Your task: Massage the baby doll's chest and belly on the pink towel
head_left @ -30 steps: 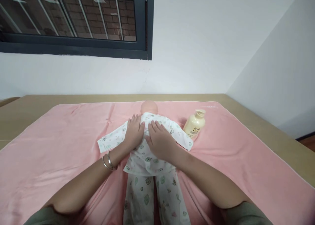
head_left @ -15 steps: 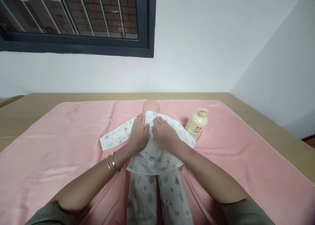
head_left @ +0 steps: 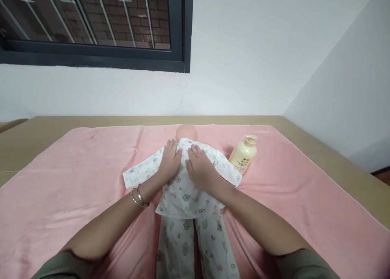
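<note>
A baby doll (head_left: 186, 131) lies along the middle of a pink blanket, its bald head at the far end and no facial features in sight. It wears a white printed top (head_left: 185, 197) and matching trousers (head_left: 183, 242). My left hand (head_left: 170, 159) rests flat on the upper left of the top, fingers stretched toward the doll's shoulder. On the upper right of the top lies my right hand (head_left: 199, 165), also flat with fingers extended. Neither hand grips anything. Both sleeves spread outward, and the doll's own hands are hidden.
A cream pump bottle (head_left: 243, 153) leans near the doll's right-hand sleeve. The pink blanket (head_left: 76, 189) covers most of a tan surface (head_left: 307, 149). Behind stand a white wall (head_left: 237, 67) and a dark-framed barred window (head_left: 179, 27).
My left hand has slid slightly left on the top, and my right hand has shifted a little left and toward me. The doll and bottle stay practically where they were.
</note>
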{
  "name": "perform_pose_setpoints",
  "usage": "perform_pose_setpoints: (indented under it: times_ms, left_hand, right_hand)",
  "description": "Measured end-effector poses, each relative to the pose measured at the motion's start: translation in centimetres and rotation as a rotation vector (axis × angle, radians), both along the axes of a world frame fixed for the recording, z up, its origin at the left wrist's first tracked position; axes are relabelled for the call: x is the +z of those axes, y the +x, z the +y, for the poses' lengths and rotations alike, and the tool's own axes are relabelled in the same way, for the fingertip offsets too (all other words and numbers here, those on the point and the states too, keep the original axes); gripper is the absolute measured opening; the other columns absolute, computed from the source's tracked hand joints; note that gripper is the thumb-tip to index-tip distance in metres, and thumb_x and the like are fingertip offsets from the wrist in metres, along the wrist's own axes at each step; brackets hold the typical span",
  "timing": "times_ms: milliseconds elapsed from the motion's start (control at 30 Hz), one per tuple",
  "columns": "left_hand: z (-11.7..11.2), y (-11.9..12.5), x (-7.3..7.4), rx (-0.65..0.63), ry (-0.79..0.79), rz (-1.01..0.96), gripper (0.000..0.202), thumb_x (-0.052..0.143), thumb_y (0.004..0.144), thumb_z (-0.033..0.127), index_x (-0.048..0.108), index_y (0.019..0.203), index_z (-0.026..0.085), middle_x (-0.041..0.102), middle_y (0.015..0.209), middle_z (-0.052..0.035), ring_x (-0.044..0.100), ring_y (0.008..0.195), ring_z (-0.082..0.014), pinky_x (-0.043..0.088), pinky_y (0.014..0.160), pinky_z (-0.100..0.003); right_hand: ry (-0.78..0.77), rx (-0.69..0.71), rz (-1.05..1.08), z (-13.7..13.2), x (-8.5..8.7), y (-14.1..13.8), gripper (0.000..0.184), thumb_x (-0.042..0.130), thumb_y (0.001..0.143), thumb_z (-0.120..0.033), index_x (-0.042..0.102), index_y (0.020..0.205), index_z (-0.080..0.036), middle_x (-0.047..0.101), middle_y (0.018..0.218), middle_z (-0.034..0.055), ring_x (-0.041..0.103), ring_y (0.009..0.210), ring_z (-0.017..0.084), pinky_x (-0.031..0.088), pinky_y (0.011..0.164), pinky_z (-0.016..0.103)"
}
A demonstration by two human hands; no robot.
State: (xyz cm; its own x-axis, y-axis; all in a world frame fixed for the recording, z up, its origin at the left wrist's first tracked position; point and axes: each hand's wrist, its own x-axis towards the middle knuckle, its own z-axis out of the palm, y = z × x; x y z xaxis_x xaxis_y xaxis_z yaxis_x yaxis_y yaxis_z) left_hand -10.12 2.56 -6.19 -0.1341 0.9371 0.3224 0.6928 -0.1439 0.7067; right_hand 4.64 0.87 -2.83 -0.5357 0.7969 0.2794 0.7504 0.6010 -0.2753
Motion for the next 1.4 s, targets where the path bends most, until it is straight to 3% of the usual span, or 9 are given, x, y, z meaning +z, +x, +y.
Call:
perform_pose_setpoints:
  times_ms: [200, 333, 467, 600, 733, 1000, 1233, 1400]
  left_hand:
    - [-4.3, 1.8, -0.8, -0.062, 0.047, 0.101, 0.058, 0.032, 0.096, 0.035, 0.028, 0.149, 0.011, 0.025, 0.158, -0.0161, 0.012, 0.149, -0.0279, 0.016, 0.120, -0.053]
    - [-4.2, 1.5, -0.3, -0.061, 0.007, 0.142, 0.057, 0.029, 0.097, 0.035, 0.029, 0.147, 0.009, 0.028, 0.156, -0.0194, 0.017, 0.148, -0.0298, 0.015, 0.119, -0.056]
    - [-1.8, 0.2, -0.5, -0.005, 0.013, 0.131, 0.054, 0.025, 0.098, 0.035, 0.034, 0.144, 0.009, 0.031, 0.154, -0.0211, 0.019, 0.147, -0.0306, 0.016, 0.117, -0.059]
    - [-0.6, 0.0, -1.1, 0.021, 0.073, 0.132, 0.051, 0.030, 0.097, 0.036, 0.036, 0.144, 0.016, 0.033, 0.154, -0.0175, 0.021, 0.147, -0.0287, 0.018, 0.118, -0.057]
    - [-0.4, 0.0, -1.0, 0.022, 0.072, 0.130, 0.051, 0.032, 0.096, 0.036, 0.038, 0.143, 0.015, 0.035, 0.153, -0.0169, 0.024, 0.146, -0.0283, 0.018, 0.119, -0.055]
    - [-0.3, -0.2, -0.9, 0.041, 0.069, 0.105, 0.052, 0.036, 0.095, 0.037, 0.041, 0.142, 0.016, 0.041, 0.151, -0.0133, 0.027, 0.145, -0.0276, 0.018, 0.120, -0.051]
    - [-1.1, -0.1, -1.2, 0.051, 0.130, 0.134, 0.049, 0.034, 0.095, 0.036, 0.043, 0.140, 0.017, 0.042, 0.150, -0.0124, 0.029, 0.144, -0.0266, 0.020, 0.119, -0.051]
    - [-1.8, 0.0, -1.1, -0.037, 0.242, 0.215, 0.044, 0.030, 0.096, 0.031, 0.054, 0.129, 0.015, 0.051, 0.142, -0.0131, 0.037, 0.140, -0.0256, 0.025, 0.118, -0.048]
  right_hand:
    - [-0.183, -0.106, 0.074, 6.1, 0.1, 2.2, 0.058, 0.024, 0.101, -0.038, 0.033, 0.148, -0.006, 0.024, 0.157, 0.0200, 0.015, 0.147, 0.030, 0.018, 0.117, 0.051]
    - [-0.167, -0.069, 0.013, 3.6, 0.2, 1.8, 0.059, 0.027, 0.099, -0.035, 0.033, 0.146, 0.001, 0.026, 0.155, 0.0249, 0.017, 0.146, 0.033, 0.020, 0.116, 0.052]
    - [-0.051, 0.030, 0.060, 0.1, -0.4, 0.5, 0.057, 0.027, 0.100, -0.037, 0.032, 0.148, -0.008, 0.024, 0.157, 0.0168, 0.011, 0.148, 0.031, 0.018, 0.118, 0.053]
    - [-0.108, -0.072, 0.171, 1.8, -1.3, 0.4, 0.055, 0.024, 0.100, -0.036, 0.030, 0.150, -0.013, 0.023, 0.158, 0.0132, 0.011, 0.148, 0.028, 0.014, 0.117, 0.055]
    - [-0.139, -0.077, 0.239, 4.0, -1.9, 1.0, 0.058, 0.026, 0.099, -0.038, 0.028, 0.150, -0.010, 0.020, 0.159, 0.0140, 0.009, 0.148, 0.026, 0.011, 0.119, 0.051]
    - [-0.076, -0.034, 0.270, 5.3, -1.7, 2.0, 0.056, 0.041, 0.095, -0.042, 0.045, 0.142, -0.013, 0.033, 0.155, 0.0139, 0.025, 0.145, 0.026, 0.018, 0.118, 0.046]
    - [-0.067, -0.009, 0.242, 5.7, -1.9, 2.3, 0.066, 0.039, 0.095, -0.045, 0.025, 0.152, -0.015, 0.013, 0.161, 0.0128, 0.009, 0.148, 0.028, 0.018, 0.117, 0.051]
    - [-0.059, 0.003, 0.205, 6.0, -1.5, 2.4, 0.065, 0.037, 0.097, -0.044, 0.025, 0.152, -0.012, 0.012, 0.161, 0.0151, 0.007, 0.148, 0.027, 0.017, 0.117, 0.049]
